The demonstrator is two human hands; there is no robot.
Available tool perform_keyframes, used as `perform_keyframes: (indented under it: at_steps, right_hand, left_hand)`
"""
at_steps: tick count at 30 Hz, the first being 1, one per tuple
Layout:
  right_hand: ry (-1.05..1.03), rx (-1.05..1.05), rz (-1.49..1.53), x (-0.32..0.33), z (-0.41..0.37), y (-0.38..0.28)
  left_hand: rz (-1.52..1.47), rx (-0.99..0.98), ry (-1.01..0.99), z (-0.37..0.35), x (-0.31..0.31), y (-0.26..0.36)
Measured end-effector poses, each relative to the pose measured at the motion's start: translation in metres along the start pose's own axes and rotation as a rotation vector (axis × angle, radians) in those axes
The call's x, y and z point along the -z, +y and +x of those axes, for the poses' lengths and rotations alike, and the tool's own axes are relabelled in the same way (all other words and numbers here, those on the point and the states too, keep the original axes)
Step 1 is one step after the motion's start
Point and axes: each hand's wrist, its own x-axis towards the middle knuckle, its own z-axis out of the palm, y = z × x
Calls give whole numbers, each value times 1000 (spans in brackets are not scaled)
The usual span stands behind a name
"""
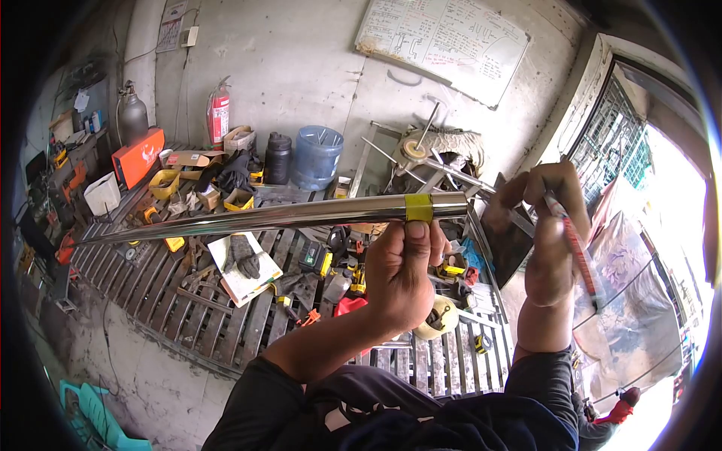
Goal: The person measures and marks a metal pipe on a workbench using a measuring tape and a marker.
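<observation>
A long shiny metal tube (316,214) runs across the view above the bench, its near end at the right. Around it, close to that end, is a yellow band (419,207). My left hand (402,263) is closed at the band, thumb in front and fingers partly hidden, gripping the tube from below. To the right of the tube's end, my right hand (553,225) is raised and closed on a slim red-and-white marker (577,252), which points downward. This hand is slightly blurred and apart from the tube.
Below is a slatted metal bench (214,331) covered with tools. A glove (242,255) lies on a notebook. Behind stand a blue water jug (317,158), a black container (278,158) and a fire extinguisher (218,113). A metal frame (432,161) stands at the back right.
</observation>
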Motion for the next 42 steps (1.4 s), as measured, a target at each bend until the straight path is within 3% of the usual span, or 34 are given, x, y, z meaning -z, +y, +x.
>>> perform_keyframes:
  at_steps: [2,6,10,14,19,27,36,42]
  right_hand:
    - [2,-15,-77,8,-3,-13]
    - [-61,344,-242,19,5,-10]
    - [-16,314,-14,-3,-3,-10]
    - [-171,385,-145,3,-4,-12]
    - [-197,519,-251,-6,0,-23]
    - [-223,567,-146,-13,-5,3]
    - [-184,561,-105,-18,-7,14]
    - [-187,551,-82,-17,-10,12]
  left_hand:
    - [-19,11,5,-1,0,-1]
    - [-41,36,5,0,1,0]
    - [23,44,5,-1,0,2]
    - [65,31,-3,0,2,1]
    - [62,74,40,-1,-1,6]
    - [56,214,82,0,-4,16]
    - [-19,187,15,0,4,7]
    - [-24,59,33,-2,0,1]
